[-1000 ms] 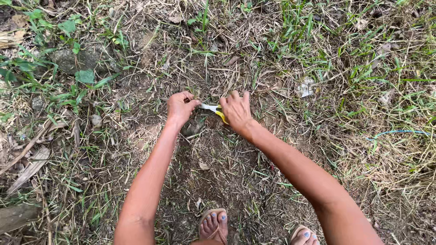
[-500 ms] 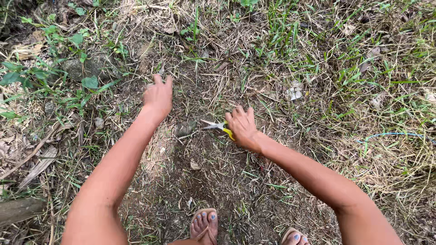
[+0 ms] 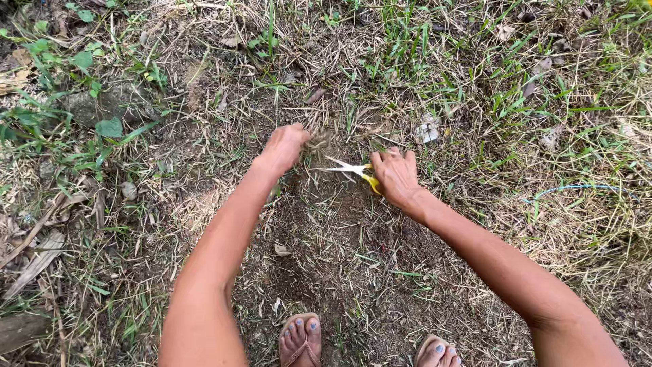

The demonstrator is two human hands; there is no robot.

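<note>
Right hand [image 3: 396, 175] clamps yellow-handled scissors [image 3: 352, 170], blades parted beside the dry grass tuft [image 3: 318, 141] that left hand [image 3: 285, 146] grips.

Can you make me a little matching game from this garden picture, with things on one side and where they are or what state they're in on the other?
Things:
1. scissors
2. left hand
3. blue cord
4. sandals

Places or states:
A. lying in the grass at far right
B. gripping a dry grass tuft
C. at the bottom edge, on the feet
D. blades open, in the right hand

Pairs: 1-D, 2-B, 3-A, 4-C
</note>
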